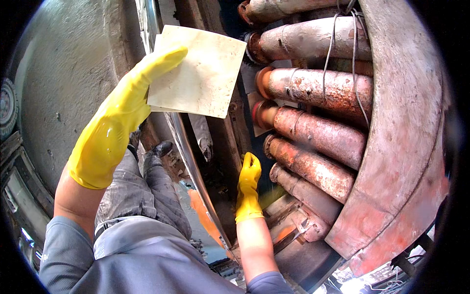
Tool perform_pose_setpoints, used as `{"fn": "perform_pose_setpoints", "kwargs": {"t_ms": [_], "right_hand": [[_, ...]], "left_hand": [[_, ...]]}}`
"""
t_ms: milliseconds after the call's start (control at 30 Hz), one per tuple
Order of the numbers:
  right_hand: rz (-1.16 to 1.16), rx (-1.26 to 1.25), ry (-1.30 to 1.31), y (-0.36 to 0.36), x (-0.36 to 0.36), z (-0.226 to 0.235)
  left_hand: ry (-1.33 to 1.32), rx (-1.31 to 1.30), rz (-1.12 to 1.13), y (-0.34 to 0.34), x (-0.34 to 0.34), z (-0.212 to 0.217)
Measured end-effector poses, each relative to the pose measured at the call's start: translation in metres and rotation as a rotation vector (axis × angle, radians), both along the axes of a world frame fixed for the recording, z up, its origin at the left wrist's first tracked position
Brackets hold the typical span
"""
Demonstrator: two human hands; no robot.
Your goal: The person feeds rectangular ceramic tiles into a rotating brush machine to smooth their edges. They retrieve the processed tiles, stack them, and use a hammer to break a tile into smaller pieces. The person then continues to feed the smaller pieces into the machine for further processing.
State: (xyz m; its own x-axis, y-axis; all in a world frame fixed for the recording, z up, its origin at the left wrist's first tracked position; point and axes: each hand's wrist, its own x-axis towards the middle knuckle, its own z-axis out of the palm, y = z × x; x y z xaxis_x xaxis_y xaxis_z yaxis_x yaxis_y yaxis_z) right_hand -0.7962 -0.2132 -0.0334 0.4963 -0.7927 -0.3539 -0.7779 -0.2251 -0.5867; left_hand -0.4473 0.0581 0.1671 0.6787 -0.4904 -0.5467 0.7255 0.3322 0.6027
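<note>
My left hand (115, 115), in a long yellow rubber glove, holds up a small stack of square cream tiles (208, 73). The thumb lies flat across the top tile, and the other fingers are hidden underneath. Edges of at least one more tile show at the left and below. Lower and to the right, my right hand (249, 174), gloved in yellow too, is closed with its fingers curled. It is beside a dark channel (223, 176), close to the ends of the rusty cylinders (320, 134). Whatever its fingers may hold is hidden.
A shiny metal rail (188, 161) runs between my legs and the channel. Several rusty cylinders lie side by side at the right, with a loose cable (329, 54) over them. Beyond them curves a broad, worn beam (391, 147). Concrete floor (73, 59) and a wheel (7, 109) are at the left.
</note>
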Motion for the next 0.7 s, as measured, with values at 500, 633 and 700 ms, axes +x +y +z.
{"fn": "perform_pose_setpoints", "kwargs": {"t_ms": [500,633,700], "right_hand": [[-0.040,0.059,-0.019,-0.037,0.006,-0.002],[-0.075,0.081,-0.009,-0.038,0.010,0.002],[-0.098,0.096,-0.018,-0.037,0.012,0.004]], "left_hand": [[0.045,0.228,0.076,-0.038,0.006,-0.009],[0.012,0.198,0.104,-0.043,0.006,-0.016],[-0.001,0.160,0.096,-0.042,0.006,-0.016]]}}
